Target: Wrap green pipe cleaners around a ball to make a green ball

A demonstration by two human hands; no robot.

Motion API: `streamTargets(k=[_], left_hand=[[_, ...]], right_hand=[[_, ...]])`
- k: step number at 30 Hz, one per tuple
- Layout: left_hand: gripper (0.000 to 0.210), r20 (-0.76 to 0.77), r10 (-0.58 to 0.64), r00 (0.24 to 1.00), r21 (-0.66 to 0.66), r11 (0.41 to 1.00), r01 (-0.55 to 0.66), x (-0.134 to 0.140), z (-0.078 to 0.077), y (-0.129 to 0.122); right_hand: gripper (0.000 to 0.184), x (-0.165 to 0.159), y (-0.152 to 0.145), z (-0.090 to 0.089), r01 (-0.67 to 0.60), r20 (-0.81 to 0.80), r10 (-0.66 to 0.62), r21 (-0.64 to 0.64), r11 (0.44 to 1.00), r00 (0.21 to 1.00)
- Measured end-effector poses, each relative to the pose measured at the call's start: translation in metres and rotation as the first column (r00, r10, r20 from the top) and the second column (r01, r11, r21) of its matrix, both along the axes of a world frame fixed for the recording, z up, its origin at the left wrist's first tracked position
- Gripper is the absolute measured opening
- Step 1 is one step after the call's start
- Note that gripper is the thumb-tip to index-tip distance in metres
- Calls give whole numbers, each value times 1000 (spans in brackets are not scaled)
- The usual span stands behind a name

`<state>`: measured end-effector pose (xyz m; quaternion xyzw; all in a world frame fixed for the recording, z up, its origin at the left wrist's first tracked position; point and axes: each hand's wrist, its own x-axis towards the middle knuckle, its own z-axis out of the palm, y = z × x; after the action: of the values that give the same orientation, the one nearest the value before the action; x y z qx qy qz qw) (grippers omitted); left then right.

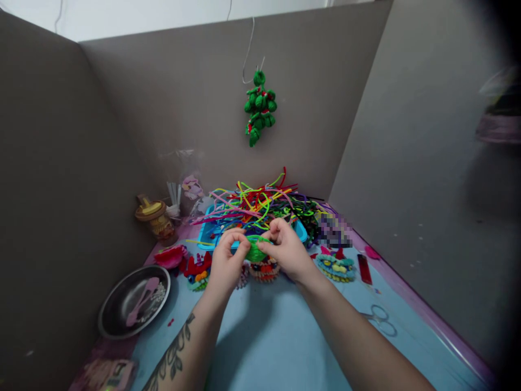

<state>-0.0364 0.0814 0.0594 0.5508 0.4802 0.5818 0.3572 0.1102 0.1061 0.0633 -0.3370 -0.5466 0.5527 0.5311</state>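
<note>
Between my two hands is a small bright-green coil of pipe cleaner (256, 250), held up above the table. My left hand (230, 254) pinches its left side between thumb and fingers. On the other side, my right hand (285, 247) pinches the coil's right edge. Behind the hands, a blue tray (301, 232) overflows with many-coloured pipe cleaners (252, 203). Just below the coil sits a brown and orange fuzzy figure (265, 270), partly hidden by my hands.
Fuzzy figures in red (198, 269) and light blue (336, 266) flank the hands. A metal bowl (108, 309) with a pink tool stands left. Scissors (381, 320) lie right. A lidded cup (160, 220) stands back left; a green ornament (259, 108) hangs on the back partition.
</note>
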Motion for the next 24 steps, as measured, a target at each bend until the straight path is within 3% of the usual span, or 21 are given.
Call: streamTargets(k=[1,3,5,7,13,24], left_hand=[[10,-22,-49,999,27,998,49,-1,1,0],[27,-48,-182,982,25,983,183,-3,3,-1],[50,-3,-289,957,-51,956,289,-4,6,-2],[57,64,-333,941,-118,934,338,-5,8,-3],[45,174,-405,898,-124,896,427,-10,10,-4],[37,-43,-457,889,-143,883,447,-18,17,-8]], right_hand=[[34,1,0,1,-8,6,8,10,1000,1000],[30,3,1,3,-21,22,20,24,999,1000],[26,6,3,4,-38,33,38,20,999,999],[22,9,5,5,-66,19,66,5,998,998],[16,19,8,8,-102,-19,102,-3,995,995],[8,20,4,13,-169,109,172,-37,985,979]])
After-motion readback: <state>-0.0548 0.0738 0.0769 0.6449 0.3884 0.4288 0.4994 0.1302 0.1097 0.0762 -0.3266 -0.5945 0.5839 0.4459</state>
